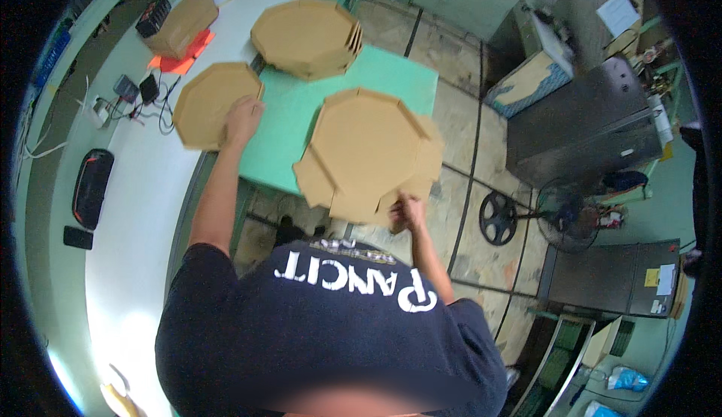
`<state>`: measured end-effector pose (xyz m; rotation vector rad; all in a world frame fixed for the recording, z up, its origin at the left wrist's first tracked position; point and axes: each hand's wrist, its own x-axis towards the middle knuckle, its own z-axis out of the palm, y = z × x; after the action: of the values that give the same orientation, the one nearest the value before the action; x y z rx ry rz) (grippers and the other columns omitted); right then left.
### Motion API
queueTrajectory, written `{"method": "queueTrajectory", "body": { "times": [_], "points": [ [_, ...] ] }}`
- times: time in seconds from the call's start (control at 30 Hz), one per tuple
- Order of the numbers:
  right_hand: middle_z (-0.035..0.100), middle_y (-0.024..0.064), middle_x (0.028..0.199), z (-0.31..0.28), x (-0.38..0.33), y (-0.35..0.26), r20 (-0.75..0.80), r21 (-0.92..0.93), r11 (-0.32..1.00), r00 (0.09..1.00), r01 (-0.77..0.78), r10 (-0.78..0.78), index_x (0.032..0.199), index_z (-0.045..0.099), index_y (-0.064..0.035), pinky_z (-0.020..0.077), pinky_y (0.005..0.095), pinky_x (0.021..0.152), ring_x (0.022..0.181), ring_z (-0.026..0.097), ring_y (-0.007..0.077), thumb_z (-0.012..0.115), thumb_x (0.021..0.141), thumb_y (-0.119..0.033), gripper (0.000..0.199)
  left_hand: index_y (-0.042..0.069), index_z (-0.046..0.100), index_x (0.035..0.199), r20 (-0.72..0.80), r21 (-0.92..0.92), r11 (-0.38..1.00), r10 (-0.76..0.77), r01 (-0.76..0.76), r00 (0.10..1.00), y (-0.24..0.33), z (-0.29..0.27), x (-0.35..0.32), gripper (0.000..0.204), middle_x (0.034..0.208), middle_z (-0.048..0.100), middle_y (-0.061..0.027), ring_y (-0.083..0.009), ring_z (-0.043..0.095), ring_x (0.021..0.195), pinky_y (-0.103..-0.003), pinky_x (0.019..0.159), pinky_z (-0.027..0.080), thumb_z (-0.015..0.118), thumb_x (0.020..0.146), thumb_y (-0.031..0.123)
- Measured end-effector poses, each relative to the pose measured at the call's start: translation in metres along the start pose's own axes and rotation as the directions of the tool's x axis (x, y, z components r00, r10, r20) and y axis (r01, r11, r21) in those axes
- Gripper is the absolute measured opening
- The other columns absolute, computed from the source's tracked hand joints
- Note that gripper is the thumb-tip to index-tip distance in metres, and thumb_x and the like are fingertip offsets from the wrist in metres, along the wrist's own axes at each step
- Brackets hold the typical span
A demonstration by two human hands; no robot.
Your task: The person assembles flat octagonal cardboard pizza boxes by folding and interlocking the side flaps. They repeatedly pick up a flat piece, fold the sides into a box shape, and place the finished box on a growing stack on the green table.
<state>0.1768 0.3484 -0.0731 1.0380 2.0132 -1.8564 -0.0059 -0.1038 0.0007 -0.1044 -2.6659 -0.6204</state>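
Your right hand [407, 211] fingers pinch the unfolded box blank [368, 154]; left hand [242, 118] lies flat on another piece [207, 105] (folded stack [304, 37] looks done).

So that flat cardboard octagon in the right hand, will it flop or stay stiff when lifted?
The cardboard octagon probably stays fairly stiff, since it looks flat while the right hand pinches only its near edge. Its loose side flaps may swing. It likely weighs little, being thin sheet.

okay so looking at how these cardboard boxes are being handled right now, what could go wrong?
The octagonal cardboard box overhangs the green table edge, held only at its flap by the right hand; it might tip to the floor. The left hand on the flat cardboard piece might push it toward the cables.
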Motion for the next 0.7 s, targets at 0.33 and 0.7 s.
{"method": "queueTrajectory", "body": {
  "times": [0.33, 0.7],
  "points": [
    [0.048, 0.0086, 0.139, -0.030, 0.000, -0.028, 0.713, -0.683, -0.294, 0.521, 0.669, -0.468, 0.127, 0.057, -0.0175, 0.0291, 0.0470, 0.111, 0.133, 0.039, 0.0291, 0.061, 0.082, -0.020, 0.045, 0.005, 0.069, 0.092, 0.401, -0.555, 0.624, 0.780, -0.550, 0.480, 0.119, 0.086, -0.083, 0.018, 0.100, 0.068, -0.0072, -0.0292, 0.059, 0.103, -0.041, 0.093, 0.045, 0.065, 0.084, 0.020],
    [0.067, 0.0060, 0.094, 0.003, 0.044, -0.057, 0.685, -0.620, 0.037, 0.563, 0.784, -0.463, 0.095, 0.062, -0.0155, 0.0383, 0.0439, 0.098, 0.101, 0.059, 0.0289, 0.064, 0.074, -0.013, 0.021, 0.013, 0.071, 0.091, 0.390, -0.484, 0.636, 0.772, -0.601, 0.502, 0.113, 0.095, -0.101, 0.017, 0.097, 0.070, -0.0040, -0.0298, 0.059, 0.111, -0.056, 0.104, 0.033, 0.065, 0.086, 0.027]
  ]
}}
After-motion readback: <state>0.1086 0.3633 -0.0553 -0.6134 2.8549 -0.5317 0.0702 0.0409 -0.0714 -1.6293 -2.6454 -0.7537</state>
